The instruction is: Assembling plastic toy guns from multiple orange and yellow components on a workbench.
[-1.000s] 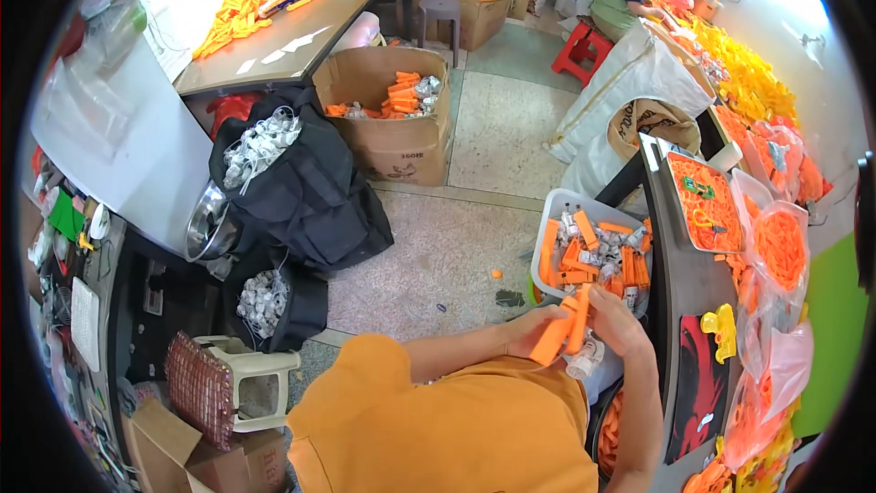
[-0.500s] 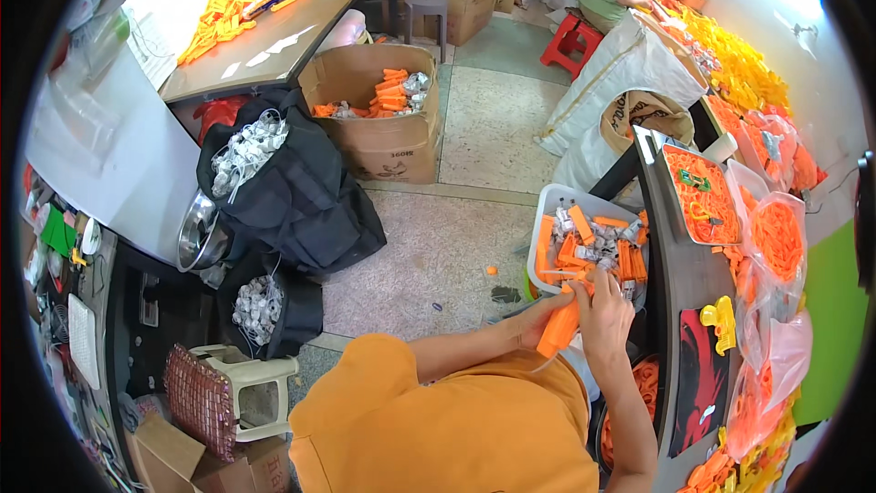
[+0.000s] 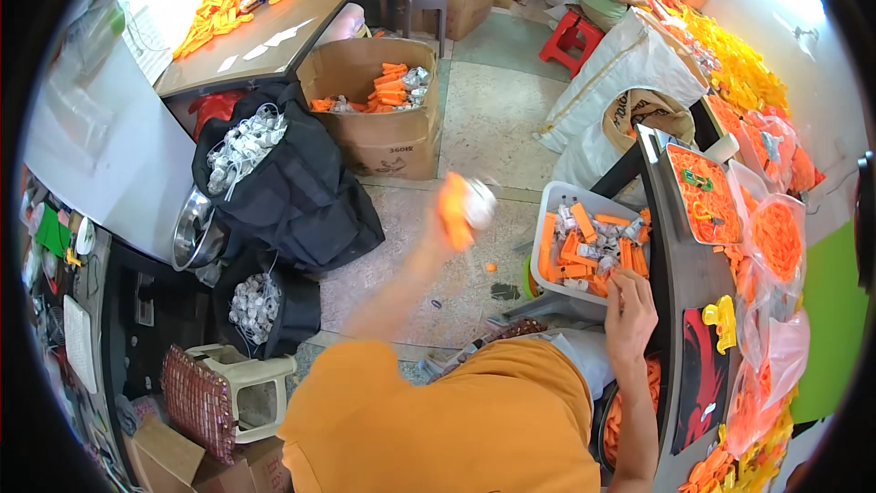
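Nearest, the right hand (image 3: 630, 312) curls over the near rim of the white bin (image 3: 564, 289), fingertips at the jumbled orange parts (image 3: 581, 222); whether it pinches one, I cannot tell. At its 10 o'clock, the blurred left hand (image 3: 435, 236) closes around an orange piece (image 3: 453, 208) with a clear-and-white end (image 3: 479, 204). Gripping the orange body probably steadies it best. Beyond, at 11 o'clock, stands a cardboard box (image 3: 388, 151).

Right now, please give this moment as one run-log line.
left hand: holds orange plastic, blurred, above floor | right hand: at near rim of white bin, grip unclear | white bin: orange and clear pieces inside
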`<act>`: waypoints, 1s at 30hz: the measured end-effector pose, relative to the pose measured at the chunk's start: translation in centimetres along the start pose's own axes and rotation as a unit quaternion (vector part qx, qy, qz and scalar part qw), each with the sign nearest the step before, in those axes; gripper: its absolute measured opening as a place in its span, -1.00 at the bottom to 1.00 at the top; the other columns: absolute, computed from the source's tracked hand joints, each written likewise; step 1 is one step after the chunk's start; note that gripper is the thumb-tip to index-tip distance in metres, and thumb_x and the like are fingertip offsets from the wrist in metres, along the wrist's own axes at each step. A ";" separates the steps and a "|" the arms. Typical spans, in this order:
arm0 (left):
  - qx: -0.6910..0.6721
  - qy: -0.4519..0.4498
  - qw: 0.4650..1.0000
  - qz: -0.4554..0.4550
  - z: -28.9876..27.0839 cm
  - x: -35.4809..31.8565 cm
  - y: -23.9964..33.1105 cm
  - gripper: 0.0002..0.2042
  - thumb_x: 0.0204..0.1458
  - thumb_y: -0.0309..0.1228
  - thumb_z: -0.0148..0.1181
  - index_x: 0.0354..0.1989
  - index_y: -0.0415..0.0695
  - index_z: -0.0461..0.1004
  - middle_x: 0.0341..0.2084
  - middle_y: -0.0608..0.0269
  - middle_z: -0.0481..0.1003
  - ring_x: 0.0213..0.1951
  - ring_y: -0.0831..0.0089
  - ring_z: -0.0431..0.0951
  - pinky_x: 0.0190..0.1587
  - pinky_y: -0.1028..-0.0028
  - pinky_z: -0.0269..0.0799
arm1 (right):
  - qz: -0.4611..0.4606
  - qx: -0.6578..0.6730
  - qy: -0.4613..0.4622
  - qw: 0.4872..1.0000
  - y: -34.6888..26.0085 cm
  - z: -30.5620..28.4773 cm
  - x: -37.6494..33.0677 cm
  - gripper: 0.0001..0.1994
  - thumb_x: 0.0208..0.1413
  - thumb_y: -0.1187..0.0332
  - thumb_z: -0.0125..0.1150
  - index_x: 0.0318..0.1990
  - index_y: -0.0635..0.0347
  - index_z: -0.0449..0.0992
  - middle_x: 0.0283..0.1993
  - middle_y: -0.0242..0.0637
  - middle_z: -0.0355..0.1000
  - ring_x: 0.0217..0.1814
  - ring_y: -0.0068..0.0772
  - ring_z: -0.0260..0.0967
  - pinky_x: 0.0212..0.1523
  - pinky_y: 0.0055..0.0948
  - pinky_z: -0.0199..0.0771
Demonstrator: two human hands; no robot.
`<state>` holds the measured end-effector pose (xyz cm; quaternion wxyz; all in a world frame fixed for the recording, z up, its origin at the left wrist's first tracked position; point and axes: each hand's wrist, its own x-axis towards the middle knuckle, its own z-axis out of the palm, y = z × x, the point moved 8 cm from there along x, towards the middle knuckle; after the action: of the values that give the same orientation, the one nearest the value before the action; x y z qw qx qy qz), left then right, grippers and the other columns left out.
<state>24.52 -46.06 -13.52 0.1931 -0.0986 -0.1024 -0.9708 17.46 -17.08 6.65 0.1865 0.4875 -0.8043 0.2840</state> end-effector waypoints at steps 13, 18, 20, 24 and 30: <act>0.294 0.463 0.762 0.345 -6.9 -6.6 43.9 -0.56 0.12 0.01 0.06 -0.03 -0.10 0.35 -0.29 0.11 0.44 -0.33 0.26 0.51 -0.37 0.27 0.41 | 0.142 0.084 -0.116 0.979 4.4 -1.1 -6.6 -0.97 0.07 0.55 0.19 -0.35 0.33 0.48 -0.34 -0.15 0.45 -0.38 -0.18 0.43 -0.35 -0.38 0.42; 0.355 0.539 0.712 0.276 -13.9 -1.9 24.3 -0.80 0.11 -0.34 0.10 -0.10 -0.01 0.43 -0.39 0.36 0.45 -0.37 0.49 0.49 -0.22 0.38 0.40 | 0.141 0.080 -0.144 0.976 5.6 -0.9 -7.3 -0.95 0.08 0.55 0.16 -0.35 0.35 0.43 -0.38 -0.11 0.40 -0.38 -0.20 0.40 -0.31 -0.41 0.40; 0.366 0.528 0.733 0.224 -15.1 -1.8 16.8 -0.78 0.08 -0.50 0.06 -0.08 -0.03 0.43 -0.37 0.37 0.45 -0.36 0.53 0.48 -0.27 0.41 0.42 | 0.148 0.091 -0.138 0.975 6.0 -1.2 -6.7 -0.93 0.11 0.53 0.16 -0.30 0.36 0.44 -0.31 -0.13 0.40 -0.31 -0.21 0.41 -0.30 -0.43 0.40; 0.535 0.411 0.725 0.138 -15.0 2.6 0.4 -0.79 0.08 -0.63 -0.01 -0.15 -0.16 0.48 -0.33 0.26 0.50 -0.34 0.49 0.50 -0.26 0.46 0.43 | 0.254 0.123 -0.140 0.949 7.8 -1.3 -8.2 -0.92 0.16 0.47 0.18 -0.24 0.29 0.49 -0.24 -0.29 0.45 -0.26 -0.42 0.43 -0.33 -0.49 0.45; 0.741 0.014 0.663 0.109 -5.9 10.2 -20.5 -0.80 -0.03 -0.61 0.11 -0.20 -0.23 0.54 -0.34 0.04 0.55 -0.28 0.21 0.56 -0.17 0.31 0.46 | 0.362 0.160 -0.115 0.911 9.5 -3.2 -12.7 -0.92 0.16 0.51 0.17 -0.22 0.32 0.50 -0.26 -0.33 0.44 -0.32 -0.55 0.37 -0.38 -0.54 0.42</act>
<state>6.30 -32.55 -20.17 0.3079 0.0800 -0.7736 -0.5481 14.82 -2.97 -0.81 -0.1025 0.2159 -0.8854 0.3988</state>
